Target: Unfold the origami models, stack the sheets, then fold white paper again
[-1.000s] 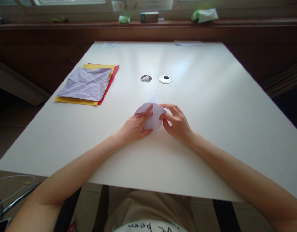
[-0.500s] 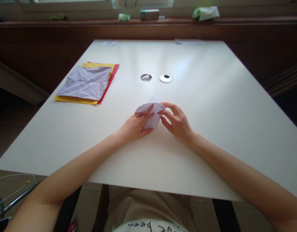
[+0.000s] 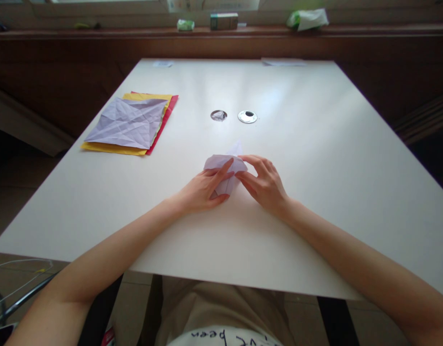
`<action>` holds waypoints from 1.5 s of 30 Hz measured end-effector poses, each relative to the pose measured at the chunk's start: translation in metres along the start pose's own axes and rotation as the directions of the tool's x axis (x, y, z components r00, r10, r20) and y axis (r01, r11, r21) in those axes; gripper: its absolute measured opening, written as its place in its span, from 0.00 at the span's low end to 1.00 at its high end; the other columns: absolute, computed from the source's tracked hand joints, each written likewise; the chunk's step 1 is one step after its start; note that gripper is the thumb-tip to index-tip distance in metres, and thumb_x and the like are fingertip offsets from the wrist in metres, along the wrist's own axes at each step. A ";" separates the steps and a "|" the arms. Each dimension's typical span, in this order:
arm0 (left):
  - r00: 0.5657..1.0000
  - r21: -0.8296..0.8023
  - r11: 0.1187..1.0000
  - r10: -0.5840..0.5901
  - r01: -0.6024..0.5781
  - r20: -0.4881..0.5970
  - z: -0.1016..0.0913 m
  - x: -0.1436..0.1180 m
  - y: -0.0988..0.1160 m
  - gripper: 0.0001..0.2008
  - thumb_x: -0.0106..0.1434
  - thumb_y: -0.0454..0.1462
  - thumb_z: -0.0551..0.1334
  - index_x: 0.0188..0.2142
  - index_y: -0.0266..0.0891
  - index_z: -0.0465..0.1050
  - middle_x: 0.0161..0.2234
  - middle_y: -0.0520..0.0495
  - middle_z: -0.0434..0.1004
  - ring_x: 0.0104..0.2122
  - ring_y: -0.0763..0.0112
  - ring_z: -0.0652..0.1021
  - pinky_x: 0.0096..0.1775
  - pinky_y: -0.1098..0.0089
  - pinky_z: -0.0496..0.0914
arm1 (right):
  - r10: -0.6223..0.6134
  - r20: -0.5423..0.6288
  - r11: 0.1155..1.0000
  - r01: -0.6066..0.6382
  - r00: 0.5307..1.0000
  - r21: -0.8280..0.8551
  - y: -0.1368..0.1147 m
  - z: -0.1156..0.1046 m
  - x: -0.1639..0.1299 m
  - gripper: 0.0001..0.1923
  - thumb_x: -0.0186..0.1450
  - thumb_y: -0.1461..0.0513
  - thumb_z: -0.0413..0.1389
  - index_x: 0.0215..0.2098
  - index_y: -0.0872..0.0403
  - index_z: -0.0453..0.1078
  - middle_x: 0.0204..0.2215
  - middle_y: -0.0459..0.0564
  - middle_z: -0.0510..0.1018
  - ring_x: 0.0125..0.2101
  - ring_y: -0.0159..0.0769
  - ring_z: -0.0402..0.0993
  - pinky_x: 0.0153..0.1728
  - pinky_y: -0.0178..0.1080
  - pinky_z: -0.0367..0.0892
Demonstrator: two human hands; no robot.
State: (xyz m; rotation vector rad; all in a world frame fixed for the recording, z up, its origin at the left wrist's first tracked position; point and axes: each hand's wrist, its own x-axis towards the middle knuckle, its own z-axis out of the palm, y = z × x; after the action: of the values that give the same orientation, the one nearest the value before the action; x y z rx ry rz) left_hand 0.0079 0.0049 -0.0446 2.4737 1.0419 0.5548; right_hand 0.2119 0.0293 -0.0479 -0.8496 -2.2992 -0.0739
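Note:
A small folded piece of pale lilac paper lies on the white table in front of me. My left hand presses on its left side, the index finger laid across the top and the thumb under its near edge. My right hand pinches the paper's right flap between thumb and fingers. A thin point of the paper sticks up behind the fold.
A creased lilac sheet lies on yellow and red sheets at the table's left. Two round metal grommets sit in the table's middle. Small boxes and packets stand on the wooden ledge beyond the far edge.
My right hand has pushed the paper's right flap inward to the left, so the folded shape is narrower. My left hand has stayed on the paper.

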 end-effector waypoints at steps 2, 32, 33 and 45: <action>1.000 -0.006 1.000 0.003 -0.003 0.006 -0.001 0.000 0.001 0.40 0.60 0.37 0.55 0.62 0.40 0.27 0.55 0.41 0.62 0.56 0.60 0.62 0.54 0.58 0.59 | 0.005 0.003 1.000 -0.005 1.000 -0.003 -0.001 0.000 0.000 0.08 0.63 0.65 0.50 0.36 0.48 0.68 0.48 0.51 0.69 0.49 0.41 0.63 0.46 0.46 0.62; 0.999 0.034 0.999 -0.017 0.018 -0.036 0.003 0.000 -0.004 0.43 0.58 0.40 0.57 0.62 0.40 0.26 0.54 0.42 0.65 0.55 0.60 0.63 0.53 0.59 0.60 | 0.248 0.083 0.894 -0.261 0.965 0.365 0.010 0.008 0.002 0.26 0.59 0.58 0.54 0.54 0.51 0.53 0.47 0.55 0.69 0.45 0.42 0.68 0.45 0.47 0.66; 0.999 0.031 0.999 -0.008 0.009 -0.036 0.004 -0.001 -0.005 0.42 0.58 0.40 0.57 0.62 0.40 0.26 0.54 0.42 0.65 0.55 0.60 0.63 0.53 0.59 0.59 | 0.263 0.118 0.891 -0.288 0.958 0.350 0.011 0.010 0.002 0.26 0.59 0.57 0.54 0.54 0.51 0.54 0.47 0.55 0.70 0.45 0.42 0.68 0.45 0.47 0.66; 1.000 -0.001 1.000 0.021 -0.021 -0.015 0.003 -0.001 -0.006 0.41 0.59 0.40 0.57 0.62 0.42 0.29 0.56 0.41 0.61 0.56 0.59 0.60 0.54 0.58 0.57 | 0.302 0.213 0.928 -0.337 0.929 0.156 0.009 0.010 0.003 0.26 0.58 0.55 0.54 0.52 0.54 0.57 0.46 0.57 0.70 0.46 0.45 0.67 0.45 0.48 0.64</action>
State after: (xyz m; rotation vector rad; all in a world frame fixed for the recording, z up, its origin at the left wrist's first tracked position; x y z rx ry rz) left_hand 0.0052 0.0074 -0.0503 2.4861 1.0221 0.5805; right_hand 0.2093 0.0407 -0.0552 -1.1594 -2.2574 0.3803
